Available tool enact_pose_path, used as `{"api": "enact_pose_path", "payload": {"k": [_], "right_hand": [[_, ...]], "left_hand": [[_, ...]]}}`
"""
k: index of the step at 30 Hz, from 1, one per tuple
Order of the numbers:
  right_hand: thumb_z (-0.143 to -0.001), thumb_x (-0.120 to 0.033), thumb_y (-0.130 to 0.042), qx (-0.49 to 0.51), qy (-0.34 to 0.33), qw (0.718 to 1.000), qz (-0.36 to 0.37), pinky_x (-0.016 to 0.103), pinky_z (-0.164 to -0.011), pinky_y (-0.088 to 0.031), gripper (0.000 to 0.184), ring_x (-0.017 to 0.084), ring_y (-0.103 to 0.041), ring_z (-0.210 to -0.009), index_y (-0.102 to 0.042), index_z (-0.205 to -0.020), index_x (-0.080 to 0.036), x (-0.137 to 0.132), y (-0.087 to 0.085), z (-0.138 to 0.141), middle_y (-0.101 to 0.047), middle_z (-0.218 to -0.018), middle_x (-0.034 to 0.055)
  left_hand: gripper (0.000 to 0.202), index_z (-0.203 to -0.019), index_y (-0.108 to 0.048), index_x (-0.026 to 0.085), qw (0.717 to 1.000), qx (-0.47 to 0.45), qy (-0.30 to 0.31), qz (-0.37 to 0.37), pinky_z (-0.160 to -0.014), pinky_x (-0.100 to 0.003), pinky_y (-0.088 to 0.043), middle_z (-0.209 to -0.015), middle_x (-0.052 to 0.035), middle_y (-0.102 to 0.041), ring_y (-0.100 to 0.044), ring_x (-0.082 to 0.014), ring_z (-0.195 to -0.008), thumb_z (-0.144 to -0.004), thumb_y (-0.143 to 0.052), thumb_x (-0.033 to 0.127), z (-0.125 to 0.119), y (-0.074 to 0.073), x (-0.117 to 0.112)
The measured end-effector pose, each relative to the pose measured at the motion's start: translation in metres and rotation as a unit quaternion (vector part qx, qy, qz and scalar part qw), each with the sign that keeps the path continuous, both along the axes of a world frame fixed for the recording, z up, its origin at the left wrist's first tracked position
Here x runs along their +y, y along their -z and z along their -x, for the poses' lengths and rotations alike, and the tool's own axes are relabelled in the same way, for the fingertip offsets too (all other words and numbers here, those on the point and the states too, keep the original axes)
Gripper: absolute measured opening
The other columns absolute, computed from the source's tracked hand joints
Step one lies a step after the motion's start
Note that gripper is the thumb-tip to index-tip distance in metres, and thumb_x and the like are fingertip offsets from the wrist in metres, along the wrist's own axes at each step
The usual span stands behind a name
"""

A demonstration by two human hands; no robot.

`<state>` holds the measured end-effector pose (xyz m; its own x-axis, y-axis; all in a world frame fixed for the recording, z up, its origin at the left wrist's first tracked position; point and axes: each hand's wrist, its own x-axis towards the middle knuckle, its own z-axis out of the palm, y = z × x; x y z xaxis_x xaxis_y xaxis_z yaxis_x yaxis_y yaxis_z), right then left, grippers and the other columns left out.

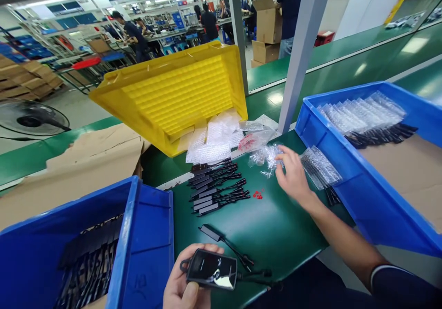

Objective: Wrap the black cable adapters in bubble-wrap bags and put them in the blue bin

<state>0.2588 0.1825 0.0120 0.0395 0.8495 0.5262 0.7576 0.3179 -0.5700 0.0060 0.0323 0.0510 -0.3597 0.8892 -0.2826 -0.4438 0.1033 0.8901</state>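
Note:
My left hand [189, 281] is closed around a glossy black electronic box [213, 268] with a hanging loop at one end and short cables at the other. Just beyond it on the green bench lies a similar black box with a cable [211, 232]. My right hand [292, 173] reaches over a small heap of clear plastic pieces [267, 156], thumb and fingers apart, its fingertips at the heap's edge; whether they touch it is unclear. Several black cabled boxes [210, 191] lie in a row, with small red bits [258, 195] beside them.
A blue bin [155, 226] at left holds more black boxes. Another blue bin [386, 184] at right contains bubble-wrapped units [362, 113]; a wrapped stack [319, 166] lies beside it. Behind are a tilted yellow tray [179, 95], bubble bags [217, 136] and a metal post [300, 55].

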Motion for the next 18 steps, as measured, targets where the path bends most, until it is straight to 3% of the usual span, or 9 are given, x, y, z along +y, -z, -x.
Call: {"api": "enact_pose_path", "payload": {"k": [2,4,6,7,9,11,13,16,18], "right_hand": [[-0.096,-0.025,-0.041,0.12,-0.212,0.964,0.103,0.04,-0.096,-0.045,0.019,0.023,-0.056,-0.111,-0.058,-0.1,-0.017,-0.029,-0.02,0.012,-0.061,-0.116,0.0129],[-0.1,-0.032,-0.036,0.203,-0.411,0.844,0.278,0.032,-0.081,-0.05,0.028,0.017,-0.063,-0.089,-0.059,-0.102,-0.016,-0.049,-0.03,0.022,-0.067,-0.101,0.0092],[-0.101,-0.041,-0.035,0.284,-0.477,0.741,0.379,0.025,-0.062,-0.047,0.037,0.011,-0.058,-0.063,-0.059,-0.1,-0.013,-0.058,-0.028,0.025,-0.066,-0.082,0.0055],[-0.1,-0.045,-0.038,0.323,-0.474,0.714,0.401,0.022,-0.055,-0.042,0.039,0.008,-0.051,-0.054,-0.06,-0.099,-0.012,-0.058,-0.024,0.025,-0.063,-0.073,0.0028],[-0.096,-0.051,-0.047,0.383,-0.438,0.698,0.417,0.02,-0.047,-0.032,0.042,0.006,-0.038,-0.045,-0.06,-0.096,-0.011,-0.053,-0.014,0.021,-0.055,-0.062,-0.0028],[-0.093,-0.053,-0.051,0.416,-0.392,0.708,0.414,0.02,-0.046,-0.027,0.042,0.005,-0.034,-0.044,-0.06,-0.095,-0.012,-0.046,-0.005,0.014,-0.051,-0.06,-0.0048],[-0.093,-0.054,-0.051,0.431,-0.357,0.722,0.407,0.02,-0.047,-0.027,0.042,0.006,-0.036,-0.046,-0.06,-0.096,-0.012,-0.041,0.003,0.008,-0.05,-0.06,-0.0048],[-0.094,-0.054,-0.05,0.439,-0.333,0.729,0.405,0.021,-0.05,-0.028,0.042,0.007,-0.038,-0.049,-0.059,-0.096,-0.013,-0.038,0.009,0.003,-0.049,-0.061,-0.0043],[-0.094,-0.055,-0.05,0.44,-0.325,0.73,0.41,0.022,-0.051,-0.028,0.043,0.007,-0.038,-0.05,-0.059,-0.097,-0.013,-0.038,0.012,0.002,-0.05,-0.062,-0.0037]], "left_hand": [[0.051,-0.094,-0.069,0.02,0.999,0.013,0.046,-0.018,-0.067,-0.035,-0.062,-0.087,-0.0075,-0.074,-0.072,-0.0282,-0.081,-0.056,-0.085,0.048,-0.002,-0.001,0.017],[0.045,-0.098,-0.067,0.02,0.994,0.045,0.09,-0.044,-0.069,-0.033,-0.061,-0.092,-0.0088,-0.074,-0.072,-0.0277,-0.085,-0.063,-0.082,0.045,-0.009,-0.002,0.037],[0.039,-0.103,-0.065,0.02,0.985,0.102,0.115,-0.074,-0.076,-0.034,-0.059,-0.1,-0.0098,-0.073,-0.07,-0.0262,-0.094,-0.072,-0.076,0.041,-0.017,-0.003,0.061],[0.036,-0.105,-0.063,0.02,0.978,0.14,0.124,-0.091,-0.082,-0.034,-0.057,-0.104,-0.0103,-0.072,-0.068,-0.0255,-0.098,-0.076,-0.073,0.041,-0.02,-0.003,0.074],[0.035,-0.106,-0.062,0.018,0.955,0.24,0.132,-0.115,-0.093,-0.037,-0.052,-0.11,-0.0114,-0.069,-0.064,-0.0252,-0.107,-0.082,-0.066,0.042,-0.018,-0.001,0.108],[0.038,-0.108,-0.062,0.016,0.915,0.375,0.113,-0.1,-0.099,-0.04,-0.047,-0.115,-0.0125,-0.066,-0.06,-0.0259,-0.111,-0.084,-0.058,0.045,-0.008,0.005,0.149],[0.038,-0.108,-0.061,0.016,0.846,0.529,0.069,-0.001,-0.101,-0.04,-0.043,-0.119,-0.0126,-0.063,-0.057,-0.0263,-0.113,-0.083,-0.055,0.045,0.009,0.015,0.195],[0.033,-0.099,-0.062,0.012,0.819,0.566,0.038,0.085,-0.108,-0.05,-0.031,-0.122,-0.0199,-0.058,-0.043,-0.0361,-0.127,-0.075,-0.064,0.035,0.032,0.034,0.255],[0.027,-0.09,-0.063,0.012,0.819,0.561,0.032,0.122,-0.107,-0.053,-0.029,-0.118,-0.0189,-0.058,-0.041,-0.0378,-0.128,-0.071,-0.07,0.03,0.039,0.046,0.283]]}}
